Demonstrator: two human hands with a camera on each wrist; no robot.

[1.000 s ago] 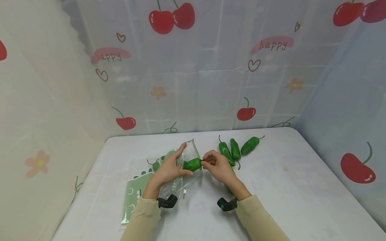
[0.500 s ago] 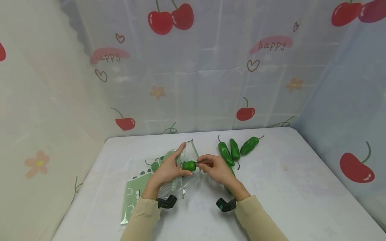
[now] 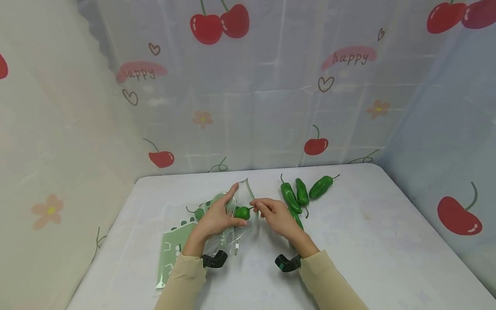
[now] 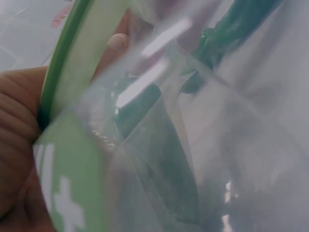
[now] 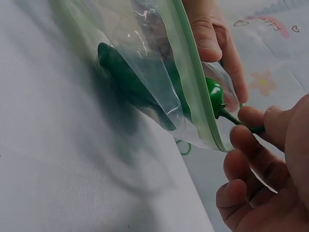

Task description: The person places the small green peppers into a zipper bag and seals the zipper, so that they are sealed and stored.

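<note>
Behind everything, a pale backdrop [image 3: 248, 103] printed with red cherries, small hearts and the word "happy" is hanging. In front of it, a white-covered table [image 3: 387, 241] is spreading across the lower half. On its left side, a clear plastic zip bag [image 3: 170, 249] with a green print and green-edged mouth is lying, its mouth facing right. Two beige sleeves [image 3: 184, 280] are showing at the bottom edge. The left hand [image 3: 217, 217] is holding the bag's mouth wide, thumb and forefinger standing well apart. Opposite, the right hand [image 3: 277, 218] is pinching, thumb against fingertips. Between the hands, a glossy green pepper [image 3: 242, 213] is sitting in the bag's mouth, its stem end facing right. Beyond the right hand, three more long green peppers [image 3: 289, 197] are resting on the table; another is lying partly hidden behind the right wrist. Smallest, the pepper's thin green stem [image 5: 232, 118] is poking outside the bag, clamped in the right hand's pinch
</note>
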